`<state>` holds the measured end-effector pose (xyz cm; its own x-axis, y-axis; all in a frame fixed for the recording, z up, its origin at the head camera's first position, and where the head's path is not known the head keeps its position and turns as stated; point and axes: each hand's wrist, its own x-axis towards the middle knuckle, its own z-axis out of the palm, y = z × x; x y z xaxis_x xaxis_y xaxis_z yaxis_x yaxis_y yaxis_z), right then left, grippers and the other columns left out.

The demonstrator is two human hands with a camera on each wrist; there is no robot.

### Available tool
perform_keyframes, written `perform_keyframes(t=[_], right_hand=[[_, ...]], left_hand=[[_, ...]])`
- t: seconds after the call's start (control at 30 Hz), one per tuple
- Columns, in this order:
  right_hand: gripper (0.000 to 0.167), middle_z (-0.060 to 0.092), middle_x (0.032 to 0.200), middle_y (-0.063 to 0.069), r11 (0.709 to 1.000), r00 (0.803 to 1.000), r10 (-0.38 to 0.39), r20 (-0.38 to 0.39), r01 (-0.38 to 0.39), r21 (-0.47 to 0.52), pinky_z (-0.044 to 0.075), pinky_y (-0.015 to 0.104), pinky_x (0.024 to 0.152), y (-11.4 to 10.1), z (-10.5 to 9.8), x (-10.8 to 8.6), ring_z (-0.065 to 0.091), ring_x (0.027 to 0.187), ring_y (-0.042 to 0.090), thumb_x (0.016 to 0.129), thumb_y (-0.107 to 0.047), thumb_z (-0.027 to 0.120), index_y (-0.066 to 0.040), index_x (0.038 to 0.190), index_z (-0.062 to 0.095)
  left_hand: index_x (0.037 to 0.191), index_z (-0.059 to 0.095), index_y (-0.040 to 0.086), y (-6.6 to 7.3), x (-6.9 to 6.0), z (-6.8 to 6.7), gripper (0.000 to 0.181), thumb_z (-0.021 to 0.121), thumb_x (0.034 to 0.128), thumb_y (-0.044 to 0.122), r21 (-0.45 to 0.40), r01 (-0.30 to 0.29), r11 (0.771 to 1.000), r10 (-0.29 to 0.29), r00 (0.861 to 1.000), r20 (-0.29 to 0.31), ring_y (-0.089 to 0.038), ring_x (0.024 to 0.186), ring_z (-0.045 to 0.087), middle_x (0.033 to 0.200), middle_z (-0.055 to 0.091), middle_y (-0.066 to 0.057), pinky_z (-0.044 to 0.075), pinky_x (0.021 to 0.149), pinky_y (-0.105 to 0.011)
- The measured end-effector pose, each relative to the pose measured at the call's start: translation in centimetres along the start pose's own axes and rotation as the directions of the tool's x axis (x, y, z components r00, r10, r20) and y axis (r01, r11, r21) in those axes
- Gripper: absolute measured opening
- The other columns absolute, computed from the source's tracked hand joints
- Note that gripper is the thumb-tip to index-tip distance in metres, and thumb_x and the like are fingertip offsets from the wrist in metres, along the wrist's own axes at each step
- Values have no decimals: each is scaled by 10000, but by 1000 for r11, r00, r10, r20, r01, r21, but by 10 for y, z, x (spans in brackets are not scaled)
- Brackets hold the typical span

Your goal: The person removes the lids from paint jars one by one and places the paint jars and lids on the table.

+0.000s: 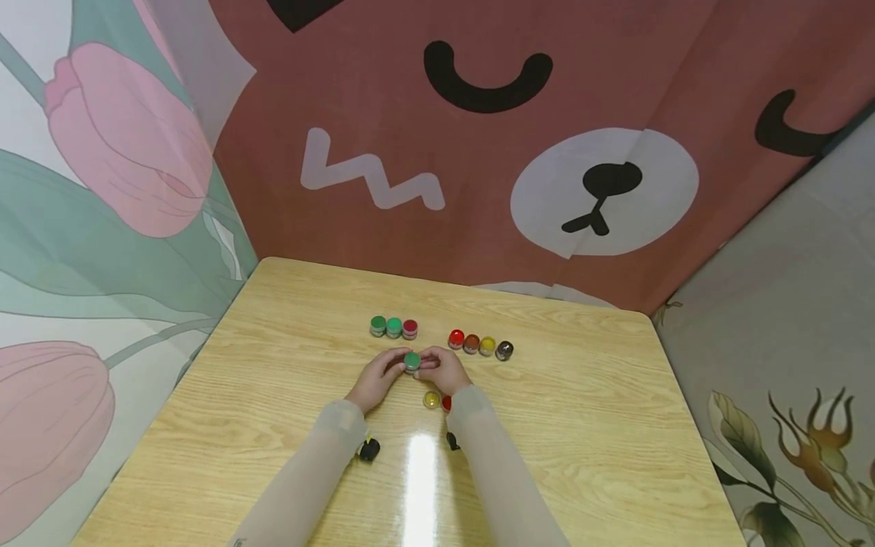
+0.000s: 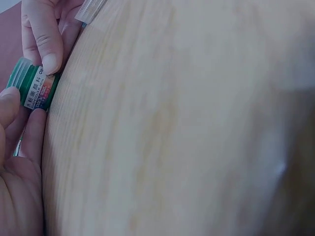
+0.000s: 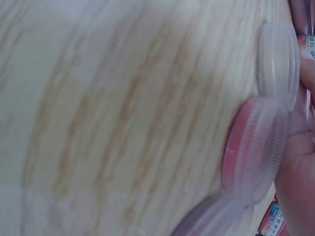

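Note:
Both hands meet around a small green paint jar (image 1: 412,362) near the middle of the table. Its clear ribbed lid (image 2: 19,73) and printed label (image 2: 38,88) show in the left wrist view, where the jar appears tilted. My left hand (image 1: 371,382) pinches the jar between thumb and fingers. From the opposite side my right hand (image 1: 448,371) holds it too, thumb against the label. Below the hands lie a yellow-tinted clear lid (image 1: 431,399) and a red one (image 1: 447,403), the latter partly hidden by the right wrist.
Behind the hands, a green jar (image 1: 378,326), a lighter green jar (image 1: 394,327) and a crimson jar (image 1: 409,329) stand side by side. Further right runs a row of red (image 1: 456,339), brown (image 1: 472,344), yellow (image 1: 488,346) and dark (image 1: 504,350) jars. Printed curtains surround the wooden table (image 1: 581,425).

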<state>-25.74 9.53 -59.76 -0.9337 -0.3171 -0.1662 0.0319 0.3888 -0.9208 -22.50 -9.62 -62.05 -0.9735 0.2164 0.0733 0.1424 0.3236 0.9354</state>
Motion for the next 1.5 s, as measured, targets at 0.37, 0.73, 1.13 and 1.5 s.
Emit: perform_keyframes(t=[0.37, 0.73, 1.13, 1.5], right_hand=[[285, 729, 1013, 111, 1000, 1000, 1, -4, -1, 14, 588, 300, 847, 0, 0, 0, 697, 937, 194, 862, 33, 773, 22, 1135, 693], [268, 723, 1006, 94, 1000, 1000, 12, -9, -12, 13, 586, 298, 844, 0, 0, -1, 686, 927, 173, 871, 23, 770, 11, 1127, 693], [270, 725, 1003, 80, 1000, 1000, 17, -12, -17, 8, 583, 300, 848, -2, 0, -1, 680, 921, 163, 869, 17, 776, 2, 1127, 700], [270, 729, 999, 87, 1000, 1000, 6, -9, -6, 27, 587, 301, 846, 1, 0, -1, 689, 921, 171, 866, 20, 776, 13, 1124, 695]], left_hand=[[1409, 533, 41, -3, 0, 2, 394, 590, 1027, 118, -46, -17, 999, 17, 1000, -8, -336, 1282, 560, 1348, 613, -160, 456, 1091, -459], [1366, 579, 55, -1, 1, 3, 358, 611, 1020, 140, -94, 7, 996, -7, 1000, -4, -316, 1262, 581, 1341, 617, -129, 478, 1072, -442], [1419, 570, 64, -1, 0, 1, 388, 580, 1036, 128, 8, -29, 1000, 29, 1000, -1, -330, 1293, 548, 1361, 603, -145, 430, 1107, -497], [1414, 530, 35, -1, -1, 2, 398, 589, 1029, 118, -60, -11, 998, 11, 1000, -5, -345, 1292, 548, 1351, 606, -167, 443, 1103, -477]])
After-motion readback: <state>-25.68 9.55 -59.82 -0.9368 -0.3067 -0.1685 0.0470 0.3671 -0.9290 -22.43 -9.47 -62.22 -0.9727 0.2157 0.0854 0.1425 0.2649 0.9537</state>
